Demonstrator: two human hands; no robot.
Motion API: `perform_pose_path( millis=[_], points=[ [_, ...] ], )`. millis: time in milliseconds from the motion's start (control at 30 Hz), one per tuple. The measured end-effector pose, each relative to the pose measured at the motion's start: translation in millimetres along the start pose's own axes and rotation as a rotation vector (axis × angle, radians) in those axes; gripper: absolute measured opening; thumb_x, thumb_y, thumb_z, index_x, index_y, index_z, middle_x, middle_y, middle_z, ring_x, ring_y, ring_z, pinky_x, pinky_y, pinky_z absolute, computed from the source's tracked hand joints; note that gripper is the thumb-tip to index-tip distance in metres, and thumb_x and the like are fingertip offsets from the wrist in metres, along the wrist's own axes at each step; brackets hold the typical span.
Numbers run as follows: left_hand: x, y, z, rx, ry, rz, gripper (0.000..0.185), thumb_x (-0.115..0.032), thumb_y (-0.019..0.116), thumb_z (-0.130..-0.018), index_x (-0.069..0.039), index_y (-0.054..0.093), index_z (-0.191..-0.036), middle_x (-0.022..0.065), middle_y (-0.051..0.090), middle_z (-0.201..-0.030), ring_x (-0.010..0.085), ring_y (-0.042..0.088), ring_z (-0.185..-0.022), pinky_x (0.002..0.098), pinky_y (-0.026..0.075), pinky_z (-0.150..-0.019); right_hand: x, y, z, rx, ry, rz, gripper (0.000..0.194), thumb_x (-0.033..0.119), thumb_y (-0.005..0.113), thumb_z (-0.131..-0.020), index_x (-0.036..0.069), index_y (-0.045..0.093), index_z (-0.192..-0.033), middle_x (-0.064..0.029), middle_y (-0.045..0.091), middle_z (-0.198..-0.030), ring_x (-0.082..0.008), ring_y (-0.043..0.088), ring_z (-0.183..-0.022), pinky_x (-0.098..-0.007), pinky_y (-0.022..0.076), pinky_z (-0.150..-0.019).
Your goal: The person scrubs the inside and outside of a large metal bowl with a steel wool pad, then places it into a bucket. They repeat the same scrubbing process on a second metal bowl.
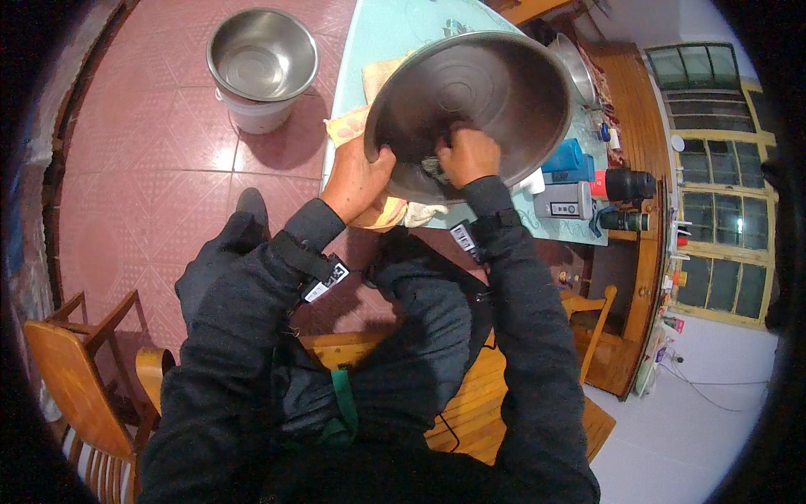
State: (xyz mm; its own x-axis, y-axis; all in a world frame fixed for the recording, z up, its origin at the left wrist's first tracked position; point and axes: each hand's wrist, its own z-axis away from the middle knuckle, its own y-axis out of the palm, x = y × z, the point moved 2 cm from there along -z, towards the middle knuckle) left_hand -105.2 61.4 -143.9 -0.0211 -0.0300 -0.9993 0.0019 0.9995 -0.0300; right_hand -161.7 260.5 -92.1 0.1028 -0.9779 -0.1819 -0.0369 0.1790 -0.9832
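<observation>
A large metal basin (522,94) is tilted towards me over the near end of the table, its inside dull and dark. My left hand (360,183) grips its left rim, thumb inside, with a yellow patterned cloth (348,126) beneath and beside the hand. Inside the basin, my right hand (471,154) is closed around a greyish scouring pad (433,169), pressed to the lower wall. Fingers partly cover the pad, so its full shape is hidden. A whitish cloth (423,214) lies below the basin's near rim.
A shiny steel bowl (261,57) rests on a white bucket (259,116) on the tiled floor at left. Right of the basin, the glass-topped table (371,25) bears a blue container (563,157), a grey box (557,200) and a red-and-black flask (620,184). Wooden chairs (82,384) stand nearby.
</observation>
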Motion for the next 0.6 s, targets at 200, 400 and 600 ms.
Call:
perform_pose_path(
  millis=[200, 400, 600],
  points=[
    [2.5, 1.4, -0.6, -0.088, 0.085, 0.002, 0.025, -0.018, 0.062, -0.093, 0.007, 0.065, -0.096, 0.0247, 0.068, -0.076, 0.0334, 0.071, -0.071, 0.0424, 0.052, -0.065, -15.7, -3.2, -7.3, -0.097, -0.044, -0.043, 0.028, 0.031, 0.072, -0.082, 0.003, 0.069, -0.082, -0.0241, 0.071, -0.087, -0.0455, 0.069, -0.083, -0.0565, 0.0545, -0.077],
    [1.2, -2.5, -1.1, -0.041, 0.083, -0.021, 0.027, -0.012, 0.06, -0.091, 0.006, 0.063, -0.111, 0.0282, 0.069, -0.092, 0.0428, 0.069, -0.089, 0.046, 0.053, -0.078, 2.6, 16.3, -1.1, -0.152, -0.021, -0.051, 0.028, 0.031, 0.073, -0.082, 0.003, 0.073, -0.082, -0.0237, 0.071, -0.084, -0.0459, 0.069, -0.081, -0.0572, 0.0546, -0.075],
    [1.5, -0.7, 1.5, -0.019, 0.033, -0.021, 0.031, -0.011, 0.059, -0.091, 0.005, 0.063, -0.117, 0.03, 0.07, -0.101, 0.0466, 0.069, -0.097, 0.0469, 0.054, -0.084, -30.2, -2.0, -3.8, -0.14, -0.054, -0.006, 0.024, 0.027, 0.073, -0.081, 0.004, 0.072, -0.078, -0.0216, 0.072, -0.083, -0.0409, 0.071, -0.079, -0.0533, 0.0561, -0.072]
  ],
)
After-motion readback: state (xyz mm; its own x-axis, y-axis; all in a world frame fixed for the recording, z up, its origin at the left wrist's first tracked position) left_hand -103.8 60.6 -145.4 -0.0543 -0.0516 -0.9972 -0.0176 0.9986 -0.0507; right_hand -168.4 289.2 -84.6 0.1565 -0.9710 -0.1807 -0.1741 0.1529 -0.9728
